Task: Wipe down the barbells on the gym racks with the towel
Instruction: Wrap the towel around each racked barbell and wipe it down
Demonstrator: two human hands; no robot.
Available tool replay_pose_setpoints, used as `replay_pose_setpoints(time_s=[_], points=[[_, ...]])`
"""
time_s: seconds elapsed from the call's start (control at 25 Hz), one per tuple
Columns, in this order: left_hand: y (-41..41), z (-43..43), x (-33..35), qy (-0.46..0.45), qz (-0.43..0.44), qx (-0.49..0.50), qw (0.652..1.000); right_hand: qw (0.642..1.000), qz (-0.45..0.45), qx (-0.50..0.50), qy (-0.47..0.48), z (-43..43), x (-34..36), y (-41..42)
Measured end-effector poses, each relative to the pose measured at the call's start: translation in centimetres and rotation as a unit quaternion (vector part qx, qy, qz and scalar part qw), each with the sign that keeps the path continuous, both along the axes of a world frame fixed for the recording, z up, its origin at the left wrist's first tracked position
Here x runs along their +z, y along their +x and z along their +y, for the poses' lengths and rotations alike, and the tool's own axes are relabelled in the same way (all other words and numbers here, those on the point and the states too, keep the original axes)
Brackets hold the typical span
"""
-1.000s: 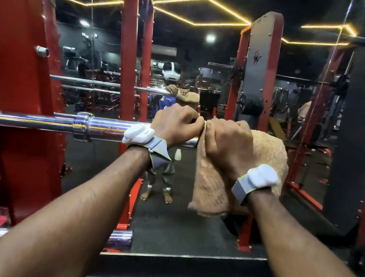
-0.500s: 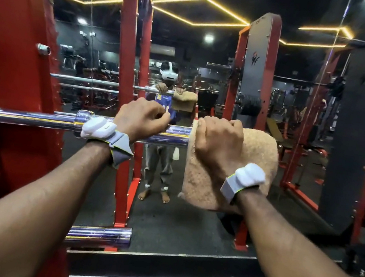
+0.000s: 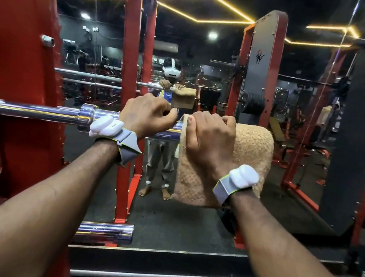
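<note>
Fingers [image 3: 168, 113] grip one barbell [image 3: 36, 110]: left hand [image 3: 146, 115] bare, right hand [image 3: 207, 140] seemingly through towel [image 3: 254, 150].

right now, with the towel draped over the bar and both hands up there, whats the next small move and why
Probably slide the right hand and the towel it grips rightward along the barbell. The left hand grips the bare bar right beside the towel's left edge, so it likely steadies the bar and blocks that direction.
</note>
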State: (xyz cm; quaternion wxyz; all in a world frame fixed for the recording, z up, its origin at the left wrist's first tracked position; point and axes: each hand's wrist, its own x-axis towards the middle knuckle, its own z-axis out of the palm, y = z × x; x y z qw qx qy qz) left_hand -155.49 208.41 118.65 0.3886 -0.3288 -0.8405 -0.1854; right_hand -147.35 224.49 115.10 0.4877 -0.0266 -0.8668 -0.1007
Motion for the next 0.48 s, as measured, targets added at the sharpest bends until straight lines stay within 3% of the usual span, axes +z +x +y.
replay_pose_setpoints(time_s=[0.12,0.2,0.32,0.4,0.48], points=[[-0.1,-0.2,-0.4,0.001,0.011,-0.004,1.000,0.994,-0.080,0.039,0.070,2.7,1.2,0.8],[-0.1,-0.3,-0.5,0.003,0.024,0.012,1.000,0.985,-0.173,0.029,-0.009,2.9,3.4,0.1],[0.1,0.0,-0.5,0.006,0.024,0.014,1.000,0.939,-0.312,-0.016,-0.145,1.9,5.9,-2.7],[0.0,0.0,-0.4,0.011,0.016,0.003,1.000,0.948,-0.288,-0.026,-0.132,0.5,5.4,-2.9],[0.0,-0.2,-0.2,0.017,-0.001,-0.005,1.000,0.988,-0.143,-0.015,-0.063,-0.7,2.9,-1.6]])
